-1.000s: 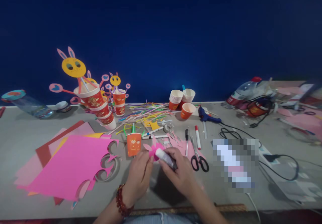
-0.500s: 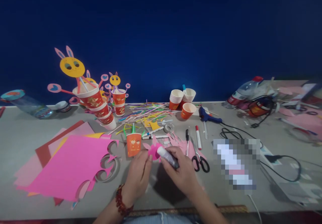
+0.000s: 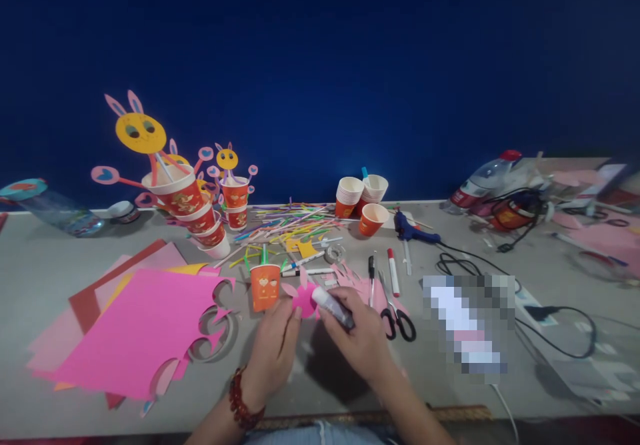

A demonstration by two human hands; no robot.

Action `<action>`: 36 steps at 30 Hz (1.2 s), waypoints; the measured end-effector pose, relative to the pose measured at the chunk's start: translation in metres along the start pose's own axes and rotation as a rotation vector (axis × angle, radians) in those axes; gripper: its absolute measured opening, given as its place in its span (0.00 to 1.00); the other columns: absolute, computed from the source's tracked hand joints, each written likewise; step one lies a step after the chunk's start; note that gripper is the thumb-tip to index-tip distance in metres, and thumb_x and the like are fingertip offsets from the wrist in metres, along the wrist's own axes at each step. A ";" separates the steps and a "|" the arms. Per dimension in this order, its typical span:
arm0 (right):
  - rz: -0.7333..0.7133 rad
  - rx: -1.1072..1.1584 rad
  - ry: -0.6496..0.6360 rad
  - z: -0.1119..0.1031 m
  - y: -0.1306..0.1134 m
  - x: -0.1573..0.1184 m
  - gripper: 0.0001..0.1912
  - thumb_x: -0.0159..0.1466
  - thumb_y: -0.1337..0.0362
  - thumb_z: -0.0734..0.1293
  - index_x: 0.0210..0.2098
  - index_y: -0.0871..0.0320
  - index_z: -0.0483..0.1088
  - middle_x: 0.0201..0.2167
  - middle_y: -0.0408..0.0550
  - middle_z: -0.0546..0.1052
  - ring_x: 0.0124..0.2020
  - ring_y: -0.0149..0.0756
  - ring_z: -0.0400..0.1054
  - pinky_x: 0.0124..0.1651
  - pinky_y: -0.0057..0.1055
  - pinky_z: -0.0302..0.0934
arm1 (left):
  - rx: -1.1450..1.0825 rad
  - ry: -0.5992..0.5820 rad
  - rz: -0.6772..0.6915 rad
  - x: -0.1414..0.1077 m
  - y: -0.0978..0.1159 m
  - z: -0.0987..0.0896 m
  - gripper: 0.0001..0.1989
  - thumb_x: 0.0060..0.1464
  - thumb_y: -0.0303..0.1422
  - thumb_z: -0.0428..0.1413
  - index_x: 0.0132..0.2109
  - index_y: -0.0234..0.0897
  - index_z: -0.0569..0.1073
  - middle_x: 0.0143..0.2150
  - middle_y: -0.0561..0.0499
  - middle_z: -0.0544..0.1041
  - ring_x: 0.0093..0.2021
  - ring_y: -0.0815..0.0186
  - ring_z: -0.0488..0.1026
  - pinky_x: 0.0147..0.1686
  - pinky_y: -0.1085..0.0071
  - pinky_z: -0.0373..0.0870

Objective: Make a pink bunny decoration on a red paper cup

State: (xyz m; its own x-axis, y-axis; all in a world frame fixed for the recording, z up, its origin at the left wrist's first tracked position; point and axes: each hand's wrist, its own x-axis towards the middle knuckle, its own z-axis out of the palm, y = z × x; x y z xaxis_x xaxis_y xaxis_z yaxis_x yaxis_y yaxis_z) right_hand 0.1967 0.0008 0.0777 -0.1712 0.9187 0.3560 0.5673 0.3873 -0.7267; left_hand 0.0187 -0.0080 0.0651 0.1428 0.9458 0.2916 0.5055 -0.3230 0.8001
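Observation:
Near the front middle of the table, my left hand [image 3: 275, 341] is closed on the edge of a bright pink paper piece [image 3: 305, 302] with lighter pink ears. My right hand [image 3: 356, 331] grips a glue stick [image 3: 336, 307], its white end against the right side of the pink piece. Just behind my left hand stands an orange paper cup [image 3: 265, 287] with green straws. Black-handled scissors [image 3: 399, 323] lie to the right of my right hand, beside a red-capped marker [image 3: 393, 273] and a black pen [image 3: 371, 278].
Pink sheets [image 3: 143, 331] lie at left, below stacked cups with rabbit figures [image 3: 180, 195]. Straws [image 3: 287, 221] spread across the back. More cups [image 3: 373, 219], a blue glue gun [image 3: 415, 230] with its cord, a bottle [image 3: 480, 186] and a power strip with cables are toward the right.
Both hands keep their holds and have barely moved. The white end of the glue stick is slightly further left and higher on the pink piece. The whole view has shifted a little.

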 end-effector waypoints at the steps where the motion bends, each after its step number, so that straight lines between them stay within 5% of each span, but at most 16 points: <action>1: 0.011 0.001 0.012 -0.001 0.001 0.000 0.08 0.66 0.61 0.63 0.44 0.55 0.65 0.33 0.46 0.78 0.27 0.34 0.72 0.31 0.28 0.62 | 0.004 0.010 -0.001 0.000 0.000 0.000 0.11 0.66 0.29 0.43 0.34 0.39 0.64 0.31 0.51 0.69 0.33 0.65 0.66 0.35 0.70 0.62; 10: 0.040 0.178 0.047 -0.005 0.005 -0.014 0.12 0.65 0.64 0.62 0.49 0.54 0.63 0.37 0.47 0.76 0.37 0.38 0.73 0.38 0.28 0.65 | -0.218 0.090 -0.160 0.001 -0.001 -0.002 0.12 0.64 0.34 0.48 0.31 0.38 0.69 0.29 0.52 0.70 0.30 0.66 0.65 0.34 0.71 0.62; 15: 0.021 0.278 0.139 -0.005 0.006 -0.017 0.14 0.64 0.68 0.61 0.50 0.53 0.63 0.40 0.47 0.72 0.40 0.37 0.70 0.42 0.28 0.65 | -0.989 0.167 -0.493 0.012 0.007 0.002 0.13 0.58 0.39 0.56 0.29 0.36 0.70 0.25 0.53 0.70 0.30 0.66 0.67 0.39 0.67 0.67; 18: 0.001 0.294 0.040 -0.002 0.003 -0.022 0.15 0.63 0.68 0.61 0.49 0.53 0.64 0.38 0.46 0.72 0.36 0.35 0.69 0.37 0.28 0.65 | -1.459 0.167 -0.585 0.020 0.011 0.002 0.11 0.59 0.34 0.57 0.29 0.36 0.69 0.25 0.54 0.67 0.29 0.68 0.66 0.42 0.64 0.70; 21: 0.005 0.308 -0.095 0.005 -0.001 -0.027 0.15 0.60 0.68 0.62 0.48 0.55 0.65 0.35 0.46 0.74 0.32 0.35 0.70 0.33 0.28 0.64 | -1.674 0.179 -0.666 0.025 0.011 0.003 0.10 0.61 0.29 0.54 0.30 0.34 0.70 0.27 0.54 0.66 0.30 0.70 0.66 0.47 0.63 0.71; 28: 0.060 0.294 -0.162 0.017 -0.005 -0.028 0.14 0.61 0.66 0.62 0.48 0.56 0.63 0.36 0.48 0.77 0.34 0.37 0.73 0.35 0.30 0.66 | -1.812 0.129 -0.712 0.023 0.019 0.008 0.12 0.63 0.29 0.50 0.30 0.33 0.71 0.27 0.54 0.64 0.30 0.69 0.67 0.49 0.62 0.71; 36: 0.070 0.235 -0.140 0.018 -0.004 -0.030 0.10 0.61 0.66 0.61 0.43 0.55 0.62 0.34 0.45 0.74 0.31 0.35 0.69 0.32 0.29 0.63 | -1.560 0.173 -0.537 0.017 0.037 0.010 0.13 0.61 0.32 0.54 0.28 0.36 0.70 0.25 0.53 0.67 0.28 0.67 0.65 0.46 0.63 0.69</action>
State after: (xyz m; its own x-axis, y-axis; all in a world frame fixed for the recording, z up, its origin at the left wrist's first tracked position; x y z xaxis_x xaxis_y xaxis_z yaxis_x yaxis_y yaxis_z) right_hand 0.1848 -0.0268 0.0591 -0.2567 0.9394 0.2273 0.3821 0.3146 -0.8689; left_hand 0.0490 -0.0032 0.0945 0.1010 0.9730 -0.2077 -0.8363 0.1961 0.5119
